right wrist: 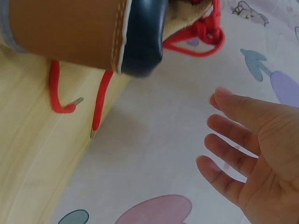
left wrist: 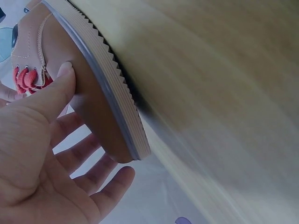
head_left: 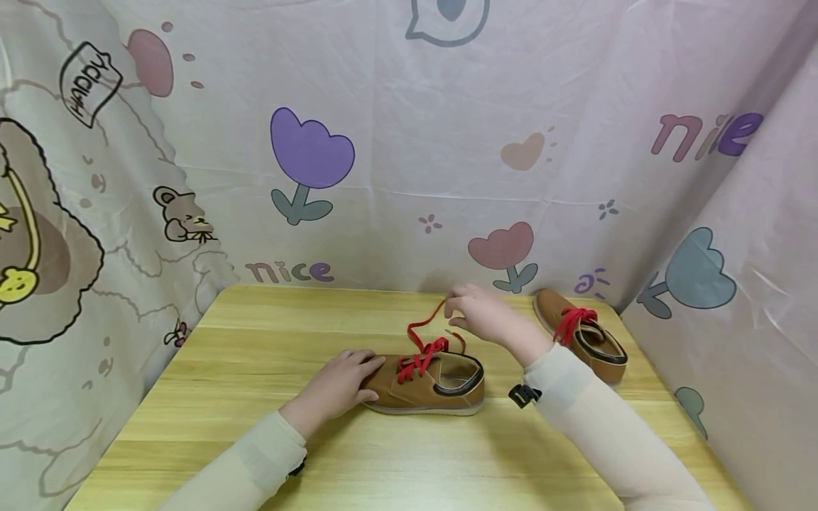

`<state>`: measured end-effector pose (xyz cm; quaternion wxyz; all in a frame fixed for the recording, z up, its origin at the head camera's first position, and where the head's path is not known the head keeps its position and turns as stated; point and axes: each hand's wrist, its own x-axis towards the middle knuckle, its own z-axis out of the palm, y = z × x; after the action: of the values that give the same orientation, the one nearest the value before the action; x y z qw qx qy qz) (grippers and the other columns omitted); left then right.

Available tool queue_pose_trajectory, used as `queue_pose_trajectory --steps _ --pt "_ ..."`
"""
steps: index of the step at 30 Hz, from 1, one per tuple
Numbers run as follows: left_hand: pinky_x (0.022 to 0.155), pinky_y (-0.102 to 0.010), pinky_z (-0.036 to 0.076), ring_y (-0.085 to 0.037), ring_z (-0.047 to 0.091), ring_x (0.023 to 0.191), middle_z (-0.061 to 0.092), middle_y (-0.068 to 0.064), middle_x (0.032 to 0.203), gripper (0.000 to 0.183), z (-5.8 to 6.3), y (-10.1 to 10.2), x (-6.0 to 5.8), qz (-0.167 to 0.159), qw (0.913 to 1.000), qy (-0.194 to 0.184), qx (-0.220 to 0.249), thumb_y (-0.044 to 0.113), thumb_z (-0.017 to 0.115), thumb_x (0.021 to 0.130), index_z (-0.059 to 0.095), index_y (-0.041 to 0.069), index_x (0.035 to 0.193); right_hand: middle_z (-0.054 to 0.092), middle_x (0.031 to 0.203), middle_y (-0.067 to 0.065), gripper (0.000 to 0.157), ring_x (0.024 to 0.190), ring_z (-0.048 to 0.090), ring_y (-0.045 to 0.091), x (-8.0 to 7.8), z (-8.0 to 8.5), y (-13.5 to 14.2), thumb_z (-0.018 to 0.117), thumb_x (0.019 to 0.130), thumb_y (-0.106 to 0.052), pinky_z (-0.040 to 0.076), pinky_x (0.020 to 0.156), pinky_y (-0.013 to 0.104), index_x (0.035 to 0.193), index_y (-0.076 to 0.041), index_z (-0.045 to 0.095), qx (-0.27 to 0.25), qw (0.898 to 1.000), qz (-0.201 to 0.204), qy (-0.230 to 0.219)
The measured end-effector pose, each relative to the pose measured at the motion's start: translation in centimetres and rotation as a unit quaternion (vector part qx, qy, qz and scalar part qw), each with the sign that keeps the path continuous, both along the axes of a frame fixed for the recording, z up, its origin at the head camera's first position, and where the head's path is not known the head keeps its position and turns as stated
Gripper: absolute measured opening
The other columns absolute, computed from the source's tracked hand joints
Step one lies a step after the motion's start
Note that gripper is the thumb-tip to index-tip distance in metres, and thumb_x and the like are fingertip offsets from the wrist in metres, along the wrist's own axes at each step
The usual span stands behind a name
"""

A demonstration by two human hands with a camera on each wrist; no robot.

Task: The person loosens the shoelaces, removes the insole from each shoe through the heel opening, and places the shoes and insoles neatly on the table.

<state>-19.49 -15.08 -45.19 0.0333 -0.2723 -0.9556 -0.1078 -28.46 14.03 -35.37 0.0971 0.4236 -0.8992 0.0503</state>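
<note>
A brown shoe [head_left: 409, 394] with a pale sole stands on the table, toe to the left. My left hand [head_left: 335, 387] grips its toe; in the left wrist view the thumb [left wrist: 63, 86] presses one side while the other fingers spread along the far side. Red laces [head_left: 422, 363] cross the tongue in a loose knot. My right hand [head_left: 482, 314] hovers behind the shoe's collar with fingers loosely bent and nothing between them. Seen from the right wrist, two lace ends [right wrist: 99, 102] with metal tips lie beyond the heel [right wrist: 65, 32], apart from this hand.
A matching brown shoe [head_left: 597, 355], its red laces tied in a bow [head_left: 575, 319], stands at the table's back right. The wooden table [head_left: 255, 341] meets a printed cloth curtain [head_left: 396, 142] at the back and sides.
</note>
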Motion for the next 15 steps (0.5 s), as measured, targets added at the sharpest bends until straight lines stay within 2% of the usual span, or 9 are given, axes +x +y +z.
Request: queue_pose_trajectory --steps 7,15 --pt "0.105 -0.052 0.044 -0.037 0.052 0.125 0.054 -0.018 0.142 0.063 0.0 0.0 0.0 -0.002 1.0 0.0 0.002 0.037 0.074 0.09 0.057 0.008 0.142 0.065 0.111 0.006 0.006 0.102 0.06 0.026 1.4 -0.3 -0.3 0.078 0.088 -0.014 0.053 0.088 0.037 0.092 -0.012 0.074 0.022 0.999 0.026 -0.003" --pt "0.105 -0.052 0.044 -0.037 0.053 0.125 0.055 -0.017 0.141 0.063 -0.1 0.0 0.0 -0.002 1.0 0.003 0.001 0.038 0.074 0.09 0.057 0.008 0.142 0.066 0.108 0.004 0.006 0.101 0.062 0.023 2.1 -0.9 -0.7 0.079 0.087 -0.016 0.053 0.086 0.035 0.091 -0.014 0.075 0.023 0.998 0.052 0.007"
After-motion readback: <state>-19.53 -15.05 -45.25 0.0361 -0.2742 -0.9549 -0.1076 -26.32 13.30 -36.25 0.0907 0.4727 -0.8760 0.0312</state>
